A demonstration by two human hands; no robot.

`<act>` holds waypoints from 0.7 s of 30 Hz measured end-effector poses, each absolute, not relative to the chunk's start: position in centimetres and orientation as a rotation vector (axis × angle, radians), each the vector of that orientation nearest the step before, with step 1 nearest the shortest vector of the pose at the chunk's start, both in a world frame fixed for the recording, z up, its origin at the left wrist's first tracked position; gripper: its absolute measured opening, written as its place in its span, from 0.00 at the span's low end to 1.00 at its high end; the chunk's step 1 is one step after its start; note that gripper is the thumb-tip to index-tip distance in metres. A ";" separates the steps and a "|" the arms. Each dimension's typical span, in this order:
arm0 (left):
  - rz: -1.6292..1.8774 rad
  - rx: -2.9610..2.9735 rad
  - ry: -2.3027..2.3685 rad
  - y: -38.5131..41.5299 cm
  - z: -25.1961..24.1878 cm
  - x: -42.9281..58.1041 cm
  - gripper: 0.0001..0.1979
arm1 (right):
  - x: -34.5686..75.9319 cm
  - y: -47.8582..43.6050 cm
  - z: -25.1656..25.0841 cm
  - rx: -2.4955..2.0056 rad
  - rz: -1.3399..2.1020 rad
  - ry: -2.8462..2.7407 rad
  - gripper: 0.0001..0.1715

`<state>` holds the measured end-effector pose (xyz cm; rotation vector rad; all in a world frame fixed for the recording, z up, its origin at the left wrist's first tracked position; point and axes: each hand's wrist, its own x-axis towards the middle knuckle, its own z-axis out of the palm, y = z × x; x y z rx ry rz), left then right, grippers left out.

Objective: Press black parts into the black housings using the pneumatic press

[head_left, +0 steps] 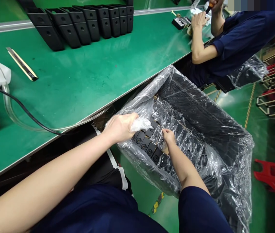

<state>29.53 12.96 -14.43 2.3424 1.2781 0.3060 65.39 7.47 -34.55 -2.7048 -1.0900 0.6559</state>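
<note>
Head view: at frame centre, our left hand (120,127) curls its fingers round a white wad (141,124); just right, our right hand (168,136), fingertips together, pinches clear film (184,136) lying over black parts (144,146).

No lettering, label, brand or number can be read anywhere. The only sign-like marking is yellow-and-black striped tape (157,203) on the green floor (137,181): one stretch shows below the plastic-lined box (243,155), and another line runs beyond its far side.
</note>
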 end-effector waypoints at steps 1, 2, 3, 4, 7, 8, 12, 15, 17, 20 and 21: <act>0.308 2.344 1.273 13.0 -14.5 29.5 0.14 | 65.3 7.5 -34.5 -2.710 0.628 -1.076 0.16; 0.314 2.347 1.265 13.0 -14.5 29.5 0.14 | 65.3 7.6 -34.4 -2.715 0.597 -1.062 0.16; 0.321 2.351 1.255 13.0 -14.6 29.5 0.14 | 65.2 7.6 -34.3 -2.721 0.563 -1.047 0.16; 0.329 2.353 1.248 13.0 -14.6 29.5 0.14 | 65.2 7.6 -34.1 -2.724 0.530 -1.034 0.16; 0.332 2.351 1.237 13.1 -14.7 29.5 0.15 | 65.3 7.6 -33.4 -2.718 0.440 -1.020 0.16; 0.328 2.348 1.237 13.1 -14.7 29.5 0.14 | 65.3 7.5 -33.1 -2.707 0.414 -1.030 0.16; 0.352 2.349 1.222 13.1 -14.8 29.5 0.14 | 65.1 7.1 -31.7 -2.604 0.319 -1.155 0.15; 0.375 2.355 1.233 13.1 -14.8 29.4 0.14 | 64.5 7.2 -30.4 -2.478 0.238 -1.274 0.14; 0.368 2.361 1.251 13.0 -14.7 29.4 0.14 | 63.9 7.4 -29.3 -2.381 0.178 -1.338 0.14; 0.382 2.367 1.246 13.0 -14.6 29.4 0.14 | 62.8 7.7 -27.1 -2.223 0.101 -1.425 0.14; 0.390 2.365 1.240 13.0 -14.6 29.4 0.14 | 62.4 7.7 -26.2 -2.169 0.081 -1.450 0.13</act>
